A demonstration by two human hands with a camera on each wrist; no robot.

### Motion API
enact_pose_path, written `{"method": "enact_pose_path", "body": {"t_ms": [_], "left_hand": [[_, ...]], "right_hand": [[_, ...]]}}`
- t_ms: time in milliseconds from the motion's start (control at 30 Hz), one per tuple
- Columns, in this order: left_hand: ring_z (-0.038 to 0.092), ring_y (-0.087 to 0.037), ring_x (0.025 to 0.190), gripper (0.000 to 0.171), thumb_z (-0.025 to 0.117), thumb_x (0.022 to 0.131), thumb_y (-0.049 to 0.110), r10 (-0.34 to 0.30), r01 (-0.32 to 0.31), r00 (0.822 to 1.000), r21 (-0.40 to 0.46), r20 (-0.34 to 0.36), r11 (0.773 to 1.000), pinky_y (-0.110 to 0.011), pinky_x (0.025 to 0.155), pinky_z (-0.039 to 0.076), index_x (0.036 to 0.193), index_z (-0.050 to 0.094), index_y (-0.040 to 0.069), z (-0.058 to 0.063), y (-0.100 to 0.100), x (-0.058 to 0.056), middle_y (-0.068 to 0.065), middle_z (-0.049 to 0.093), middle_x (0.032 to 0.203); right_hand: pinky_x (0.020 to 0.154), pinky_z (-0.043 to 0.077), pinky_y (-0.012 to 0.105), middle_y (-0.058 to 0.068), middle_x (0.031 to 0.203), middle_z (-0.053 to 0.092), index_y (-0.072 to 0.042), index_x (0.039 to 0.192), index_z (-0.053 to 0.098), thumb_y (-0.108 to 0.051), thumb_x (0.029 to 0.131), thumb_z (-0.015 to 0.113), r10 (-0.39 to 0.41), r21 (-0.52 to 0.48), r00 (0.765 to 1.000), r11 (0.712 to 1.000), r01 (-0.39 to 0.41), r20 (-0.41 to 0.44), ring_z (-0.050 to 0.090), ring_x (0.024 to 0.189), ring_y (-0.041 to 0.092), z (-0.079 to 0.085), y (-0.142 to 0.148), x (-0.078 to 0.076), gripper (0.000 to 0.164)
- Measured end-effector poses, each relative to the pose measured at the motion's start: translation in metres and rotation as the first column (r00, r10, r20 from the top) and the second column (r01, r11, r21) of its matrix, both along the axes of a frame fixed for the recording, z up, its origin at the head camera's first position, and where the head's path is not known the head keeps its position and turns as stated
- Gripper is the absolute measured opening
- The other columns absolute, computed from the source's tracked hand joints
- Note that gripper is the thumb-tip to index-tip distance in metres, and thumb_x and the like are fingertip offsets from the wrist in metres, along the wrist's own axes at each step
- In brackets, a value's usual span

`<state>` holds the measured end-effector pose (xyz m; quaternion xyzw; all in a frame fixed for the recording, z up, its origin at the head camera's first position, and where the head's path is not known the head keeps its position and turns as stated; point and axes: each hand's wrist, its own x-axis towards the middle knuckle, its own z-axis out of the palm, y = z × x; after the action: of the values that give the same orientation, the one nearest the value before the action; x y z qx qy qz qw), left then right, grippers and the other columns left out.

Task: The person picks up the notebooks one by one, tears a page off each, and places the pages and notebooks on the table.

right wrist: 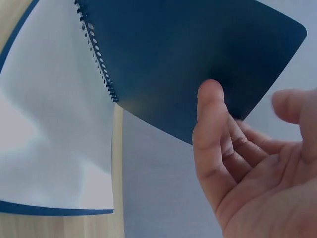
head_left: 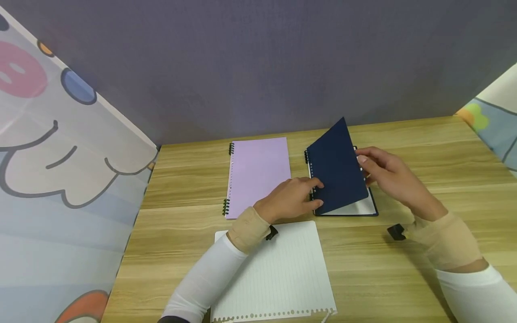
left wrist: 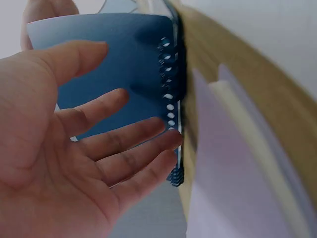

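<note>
A navy ring-bound notebook lies on the table with its dark front cover (head_left: 337, 168) lifted at an angle, white paper (head_left: 361, 207) showing beneath. My right hand (head_left: 387, 172) is at the cover's outer edge. In the right wrist view its fingertips touch the inside of the cover (right wrist: 163, 59), while the thumb stands apart. My left hand (head_left: 292, 197) is over the bound side, fingers spread and relaxed beside the row of punched holes and black rings (left wrist: 166, 69). Its thumb and index finger overlap the cover in the head view.
Left of the navy notebook lies a lilac ring-bound notebook (head_left: 258, 172), partly behind my left hand. A loose lined sheet (head_left: 282, 273) with a torn, punched edge lies in front, under my left forearm. A grey panel (head_left: 258, 67) rises along the table's back edge.
</note>
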<state>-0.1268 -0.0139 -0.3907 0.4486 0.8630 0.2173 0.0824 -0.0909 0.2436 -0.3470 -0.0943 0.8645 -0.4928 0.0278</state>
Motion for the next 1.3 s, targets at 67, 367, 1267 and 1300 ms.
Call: {"method": "enact_pose_path", "body": {"t_ms": [67, 367, 1267, 1300], "left_hand": [[0.044, -0.003, 0.058, 0.045, 0.048, 0.092, 0.043, 0.017, -0.017, 1.000, 0.028, -0.006, 0.999, -0.018, 0.062, 0.036, 0.126, 0.049, 0.015, 0.004, -0.002, -0.002, 0.009, 0.049, 0.076], [0.053, 0.001, 0.081, 0.043, 0.031, 0.097, 0.048, 0.176, -0.169, 0.984, 0.318, 0.010, 0.933, -0.021, 0.072, 0.039, 0.121, 0.049, 0.016, 0.028, -0.014, -0.012, 0.011, 0.059, 0.096], [0.046, -0.015, 0.052, 0.027, 0.059, 0.088, 0.027, 0.496, -0.496, 0.868, -0.016, 0.009, 0.868, -0.030, 0.047, 0.035, 0.114, 0.059, 0.025, 0.041, -0.071, -0.041, 0.003, 0.054, 0.068], [0.048, -0.015, 0.054, 0.028, 0.059, 0.088, 0.028, 0.502, -0.501, 0.865, -0.045, 0.020, 0.864, -0.030, 0.049, 0.036, 0.115, 0.059, 0.025, 0.040, -0.073, -0.043, 0.003, 0.057, 0.073]], "right_hand": [[0.066, 0.047, 0.038, 0.012, 0.111, 0.053, -0.014, 0.136, 0.042, -0.032, 0.099, 0.036, 0.053, -0.034, 0.998, 0.998, -0.055, -0.045, 0.057, 0.083, 0.021, 0.000, -0.004, 0.000, 0.041], [0.071, 0.045, 0.036, -0.001, 0.141, 0.037, -0.025, 0.144, 0.031, -0.019, 0.101, 0.031, 0.284, -0.019, 0.947, 0.957, -0.290, -0.149, 0.057, 0.095, 0.015, -0.005, -0.029, 0.006, 0.043], [0.101, 0.022, 0.040, 0.000, 0.148, 0.024, -0.021, 0.146, 0.025, -0.047, 0.094, 0.044, 0.428, 0.357, 0.902, 0.851, -0.385, -0.047, 0.021, 0.134, 0.020, -0.044, -0.052, 0.011, 0.061], [0.101, 0.022, 0.041, 0.002, 0.147, 0.025, -0.019, 0.145, 0.026, -0.047, 0.093, 0.044, 0.410, 0.370, 0.910, 0.854, -0.365, -0.050, 0.022, 0.134, 0.022, -0.045, -0.048, 0.008, 0.061]]}}
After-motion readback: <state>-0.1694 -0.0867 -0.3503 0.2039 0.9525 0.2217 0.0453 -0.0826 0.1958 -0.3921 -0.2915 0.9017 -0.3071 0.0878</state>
